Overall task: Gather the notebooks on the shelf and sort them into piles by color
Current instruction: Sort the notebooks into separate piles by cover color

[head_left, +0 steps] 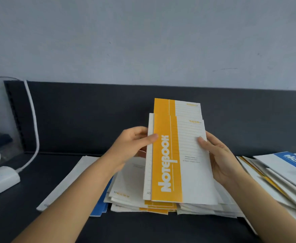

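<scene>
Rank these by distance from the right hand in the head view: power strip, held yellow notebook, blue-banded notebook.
1. yellow notebook, held upright at centre, gripped by the right hand.
2. blue-banded notebook, atop the right pile.
3. power strip, far left.

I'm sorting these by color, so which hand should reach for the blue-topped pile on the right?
Right. The right hand is on that side, nearest the pile; the left hand grips the yellow notebooks by the spine and could probably hold them alone.

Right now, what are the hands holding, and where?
Both hold the yellow notebooks: left hand grips the left long edge, right hand the right edge.
</scene>
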